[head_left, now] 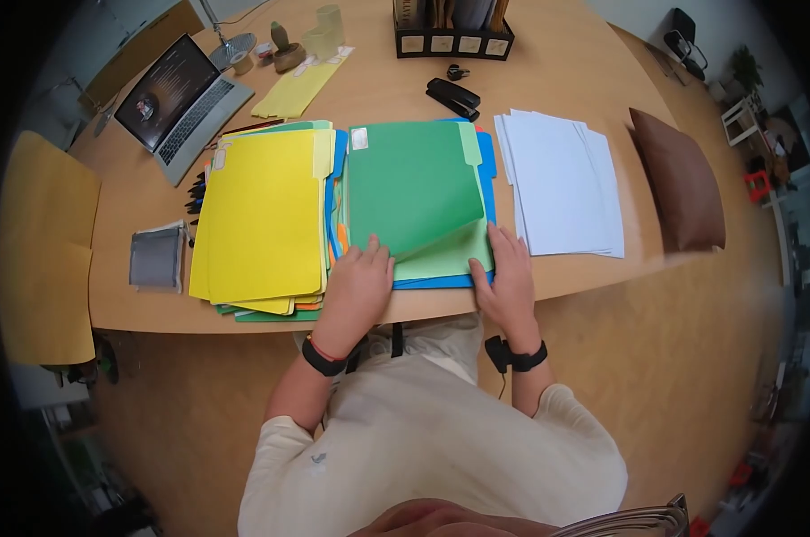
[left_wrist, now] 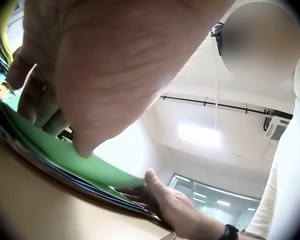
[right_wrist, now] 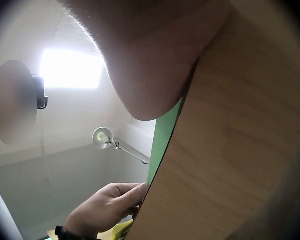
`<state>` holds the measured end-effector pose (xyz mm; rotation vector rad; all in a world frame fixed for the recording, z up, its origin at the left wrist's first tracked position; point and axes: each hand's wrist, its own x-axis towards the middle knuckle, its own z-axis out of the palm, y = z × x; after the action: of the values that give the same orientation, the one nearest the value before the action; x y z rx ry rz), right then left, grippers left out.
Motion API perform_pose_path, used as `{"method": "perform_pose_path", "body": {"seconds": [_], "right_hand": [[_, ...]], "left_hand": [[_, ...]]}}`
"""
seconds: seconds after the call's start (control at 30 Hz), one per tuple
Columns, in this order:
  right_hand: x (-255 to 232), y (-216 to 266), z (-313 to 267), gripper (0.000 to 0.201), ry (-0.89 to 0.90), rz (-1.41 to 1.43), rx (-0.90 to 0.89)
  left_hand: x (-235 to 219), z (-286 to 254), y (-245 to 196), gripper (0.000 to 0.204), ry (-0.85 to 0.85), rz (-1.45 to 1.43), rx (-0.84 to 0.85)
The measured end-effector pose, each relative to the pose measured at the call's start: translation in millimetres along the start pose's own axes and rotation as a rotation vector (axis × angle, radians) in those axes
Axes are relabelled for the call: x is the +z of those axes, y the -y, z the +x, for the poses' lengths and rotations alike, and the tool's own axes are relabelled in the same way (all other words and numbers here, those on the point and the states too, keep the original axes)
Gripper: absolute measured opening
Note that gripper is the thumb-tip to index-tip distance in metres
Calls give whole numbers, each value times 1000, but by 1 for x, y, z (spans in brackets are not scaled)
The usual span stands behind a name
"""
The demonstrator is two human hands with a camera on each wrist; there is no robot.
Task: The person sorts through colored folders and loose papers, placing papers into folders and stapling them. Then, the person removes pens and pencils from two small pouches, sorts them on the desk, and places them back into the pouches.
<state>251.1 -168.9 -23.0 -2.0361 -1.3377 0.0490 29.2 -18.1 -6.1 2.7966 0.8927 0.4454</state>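
Note:
A green folder (head_left: 414, 179) with a white label lies on blue and other folders. Its front cover's lower right part is raised, baring a light green inside (head_left: 450, 255). My left hand (head_left: 360, 282) is at the folder's lower left, thumb and bent fingers at its near edge; the right wrist view shows this left hand (right_wrist: 107, 207) gripping there. Along the lower right side rests my right hand (head_left: 510, 282), fingers fairly straight and thumb spread. In the left wrist view, the right hand (left_wrist: 177, 207) meets the folders' end, some fingers shaded by the green cover (left_wrist: 75, 160).
Left of the green folder lies a stack of yellow folders (head_left: 262, 215). White papers (head_left: 566, 183) and a brown cushion (head_left: 680, 179) are on the right. Farther back are a black stapler (head_left: 452, 97), a file holder (head_left: 454, 45) and a laptop (head_left: 181, 112). A grey pouch (head_left: 157, 257) sits left.

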Motion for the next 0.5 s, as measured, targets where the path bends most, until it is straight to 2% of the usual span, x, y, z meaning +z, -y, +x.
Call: {"method": "perform_pose_path", "body": {"seconds": [0.1, 0.23, 0.33, 0.4, 0.5], "right_hand": [[3, -3, 0, 50, 31, -136, -79], [3, -2, 0, 47, 20, -108, -74], [4, -5, 1, 46, 27, -86, -84], [4, -12, -2, 47, 29, -37, -106], [-15, -30, 3, 50, -71, -70, -119]], "left_hand": [[2, -3, -3, 22, -23, 37, 8], [-7, -6, -16, 32, -21, 22, -98], [5, -7, -15, 39, -76, 0, -197], [10, -11, -14, 44, -126, -45, -203], [3, -16, -12, 44, -216, -165, -251]]}}
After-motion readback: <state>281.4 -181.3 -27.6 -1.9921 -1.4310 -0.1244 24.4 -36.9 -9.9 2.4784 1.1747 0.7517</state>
